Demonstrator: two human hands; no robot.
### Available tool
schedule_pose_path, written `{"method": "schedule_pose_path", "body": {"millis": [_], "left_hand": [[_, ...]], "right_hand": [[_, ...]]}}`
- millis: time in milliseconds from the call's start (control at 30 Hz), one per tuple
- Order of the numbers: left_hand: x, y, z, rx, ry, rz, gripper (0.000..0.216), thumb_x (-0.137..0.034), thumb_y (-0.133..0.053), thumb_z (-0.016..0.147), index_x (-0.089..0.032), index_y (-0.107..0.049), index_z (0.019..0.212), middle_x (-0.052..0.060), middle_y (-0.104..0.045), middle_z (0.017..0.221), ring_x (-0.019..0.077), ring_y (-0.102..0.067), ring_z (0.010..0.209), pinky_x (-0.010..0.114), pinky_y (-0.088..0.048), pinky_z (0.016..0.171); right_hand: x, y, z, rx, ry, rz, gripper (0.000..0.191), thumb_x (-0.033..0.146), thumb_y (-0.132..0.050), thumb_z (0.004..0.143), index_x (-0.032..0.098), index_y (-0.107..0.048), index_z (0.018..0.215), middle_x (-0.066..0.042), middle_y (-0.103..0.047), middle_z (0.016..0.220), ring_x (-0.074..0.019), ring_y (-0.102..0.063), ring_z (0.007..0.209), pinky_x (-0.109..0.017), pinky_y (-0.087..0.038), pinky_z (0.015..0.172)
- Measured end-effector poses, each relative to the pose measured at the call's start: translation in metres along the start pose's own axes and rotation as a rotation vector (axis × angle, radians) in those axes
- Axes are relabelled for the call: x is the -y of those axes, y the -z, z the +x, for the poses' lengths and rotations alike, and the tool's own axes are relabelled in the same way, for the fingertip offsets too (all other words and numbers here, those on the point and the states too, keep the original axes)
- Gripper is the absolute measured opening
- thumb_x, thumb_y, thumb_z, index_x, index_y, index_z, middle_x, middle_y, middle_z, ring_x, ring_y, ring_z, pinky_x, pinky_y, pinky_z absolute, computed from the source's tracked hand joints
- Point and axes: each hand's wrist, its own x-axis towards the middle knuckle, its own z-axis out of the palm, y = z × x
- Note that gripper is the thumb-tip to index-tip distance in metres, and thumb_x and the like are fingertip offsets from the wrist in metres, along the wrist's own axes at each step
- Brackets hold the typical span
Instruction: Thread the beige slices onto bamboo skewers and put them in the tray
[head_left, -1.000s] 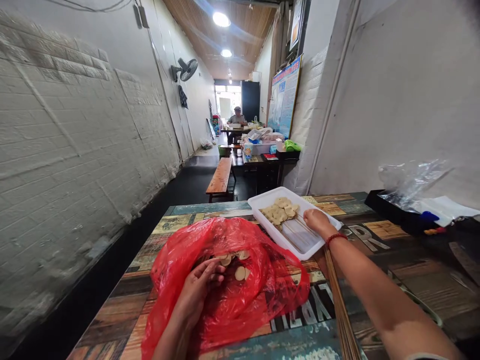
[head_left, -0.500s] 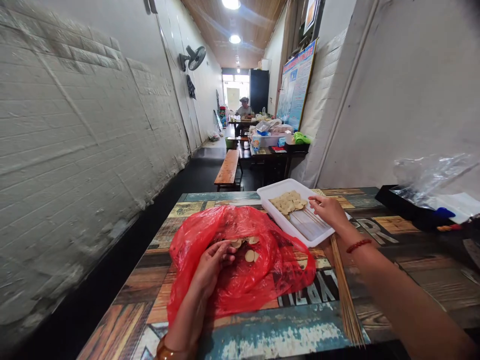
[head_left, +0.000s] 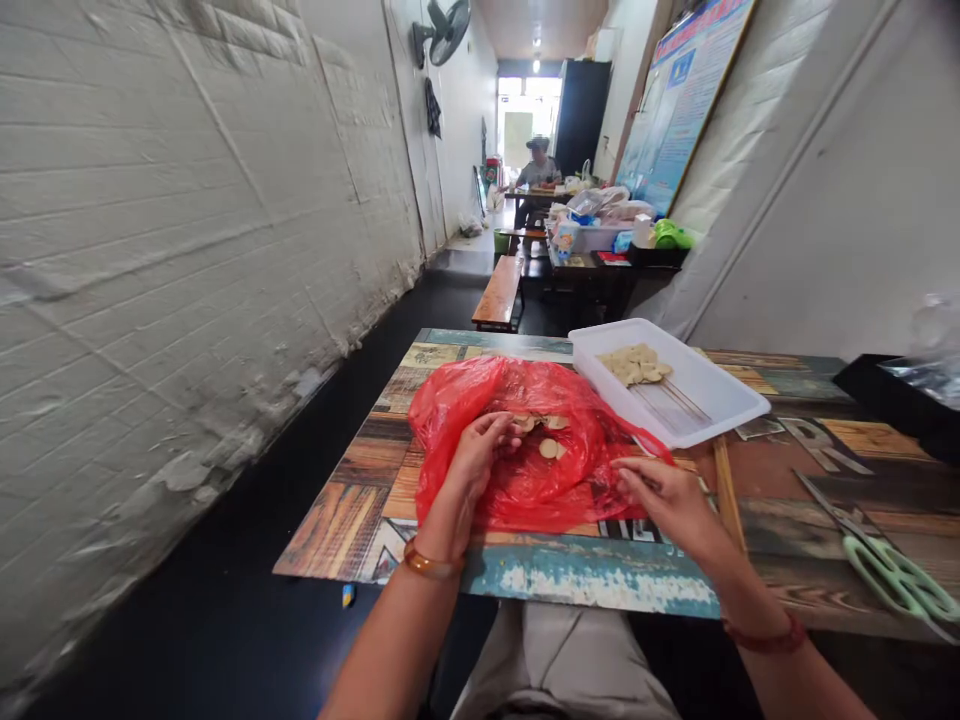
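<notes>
A red plastic bag (head_left: 480, 400) lies open on the patterned table (head_left: 352, 510), with pale round slices (head_left: 550, 448) showing in its mouth. My left hand (head_left: 480, 455) rests on the bag at its opening, fingers curled into the slices. My right hand (head_left: 664, 500) hovers at the bag's right edge, fingers loosely bent and apart, nothing visible in them. Behind the bag a white tray (head_left: 720, 395) holds skewers loaded with the same slices (head_left: 634, 365). A bundle of bare bamboo skewers (head_left: 726, 490) lies just right of my right hand.
Green-handled scissors (head_left: 896, 575) lie at the table's right. A black tray (head_left: 889, 395) with clear plastic sits at the far right. A white brick wall runs along the left. Beyond stand a wooden bench (head_left: 499, 292), a cluttered table and a seated person (head_left: 538, 168).
My right hand has left the white tray and come back to the red bag's right edge. The view has tilted down and pulled back; my left hand stays in the bag.
</notes>
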Motion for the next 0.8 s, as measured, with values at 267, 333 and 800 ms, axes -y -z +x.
{"method": "schedule_pose_path", "body": {"millis": [267, 333, 800], "left_hand": [[-0.003, -0.003, 0.002, -0.001, 0.002, -0.002, 0.04, -0.037, -0.076, 0.063, -0.012, -0.065, 0.091, 0.006, -0.068, 0.078, 0.0101, -0.061, 0.059, 0.021, -0.048, 0.057], [-0.003, -0.003, 0.002, 0.012, -0.006, -0.003, 0.039, -0.037, -0.076, 0.062, -0.012, -0.065, 0.09, 0.006, -0.068, 0.078, 0.0098, -0.061, 0.059, 0.021, -0.048, 0.058], [0.005, -0.005, 0.004, -0.028, -0.171, 0.221, 0.049, -0.045, -0.073, 0.064, -0.01, -0.062, 0.095, 0.006, -0.068, 0.077, 0.0095, -0.058, 0.058, 0.022, -0.046, 0.058]], "right_hand": [[-0.045, 0.037, -0.024, -0.168, -0.095, -0.305, 0.034, 0.037, -0.04, 0.09, 0.021, -0.066, 0.107, -0.009, -0.069, 0.108, -0.0239, -0.064, 0.097, -0.033, -0.047, 0.084], [-0.066, 0.05, -0.031, -0.245, -0.218, -0.413, 0.035, 0.037, -0.042, 0.088, 0.019, -0.064, 0.109, -0.011, -0.067, 0.108, -0.0249, -0.063, 0.095, -0.034, -0.045, 0.084], [-0.113, 0.059, -0.066, -0.483, -0.532, 0.288, 0.019, 0.036, -0.058, 0.069, 0.019, -0.061, 0.078, -0.004, -0.066, 0.071, -0.0231, -0.063, 0.073, -0.03, -0.046, 0.062]]}}
